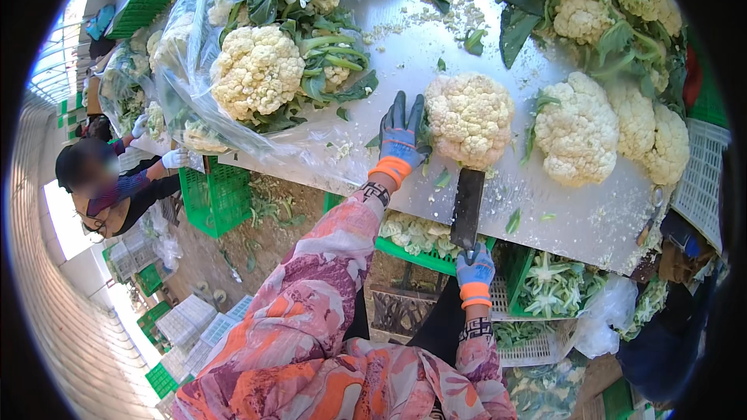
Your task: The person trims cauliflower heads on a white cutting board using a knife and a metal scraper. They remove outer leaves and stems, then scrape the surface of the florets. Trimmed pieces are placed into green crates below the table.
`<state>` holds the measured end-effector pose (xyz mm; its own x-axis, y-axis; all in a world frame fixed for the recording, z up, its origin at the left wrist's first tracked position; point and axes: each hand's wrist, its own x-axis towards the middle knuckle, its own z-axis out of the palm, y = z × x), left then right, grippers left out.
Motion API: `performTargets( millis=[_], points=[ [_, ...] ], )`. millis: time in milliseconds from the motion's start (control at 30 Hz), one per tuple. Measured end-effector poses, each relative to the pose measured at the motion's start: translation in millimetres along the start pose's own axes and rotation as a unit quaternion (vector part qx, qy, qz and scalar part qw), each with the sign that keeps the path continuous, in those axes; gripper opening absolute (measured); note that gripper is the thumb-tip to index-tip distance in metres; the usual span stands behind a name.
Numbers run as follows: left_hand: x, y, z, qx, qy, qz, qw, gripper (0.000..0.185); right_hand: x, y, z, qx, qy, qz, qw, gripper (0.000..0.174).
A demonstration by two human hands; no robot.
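Note:
In blue work gloves with orange cuffs, both of my hands are at the table's near side. My left hand (401, 135) lies against the left side of a trimmed cauliflower head (470, 119), fingers spread, the thumb side partly hidden. Gripped by its handle in my right hand (475, 273) is a broad dark knife (468, 207). Its blade points away from me, and the far end meets the near edge of that cauliflower; whether it goes under or into the head cannot be told. Small leaf scraps and crumbs lie around on the pale tabletop (408, 198).
More cauliflower heads (576, 129) rest at right. A clear plastic bag (198, 64) of untrimmed cauliflowers stands left. Below the edge are a green crate (432, 259) of florets and another crate (519, 289) of cut stems. A co-worker (111, 186) in white gloves works at far left.

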<state>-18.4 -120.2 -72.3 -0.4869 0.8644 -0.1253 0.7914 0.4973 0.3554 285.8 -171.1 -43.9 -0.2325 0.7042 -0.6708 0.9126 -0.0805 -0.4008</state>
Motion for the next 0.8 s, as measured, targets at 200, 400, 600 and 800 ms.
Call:
performTargets(
  millis=[200, 400, 600, 800],
  points=[
    [1.7, -2.9, 27.2, 0.070, -0.078, -0.074, 0.992, 0.078, -1.9, -8.5, -1.4, 0.019, 0.001, -0.001, 1.000, 0.037],
    [-1.7, -32.7, 46.3, -0.142, -0.083, -0.164, 0.973, 0.055, -2.0, -11.8, -1.2, 0.023, 0.001, 0.002, 1.000, 0.036],
    [4.8, -8.2, 37.4, -0.248, -0.010, -0.131, 0.960, 0.051, 0.5, -4.4, -0.4, 0.034, 0.024, -0.010, 0.999, 0.034],
    [4.4, -31.1, 38.4, -0.092, -0.092, -0.106, 0.986, 0.033, -0.7, -8.2, 5.5, 0.037, 0.002, 0.004, 0.999, 0.032]
  ],
)
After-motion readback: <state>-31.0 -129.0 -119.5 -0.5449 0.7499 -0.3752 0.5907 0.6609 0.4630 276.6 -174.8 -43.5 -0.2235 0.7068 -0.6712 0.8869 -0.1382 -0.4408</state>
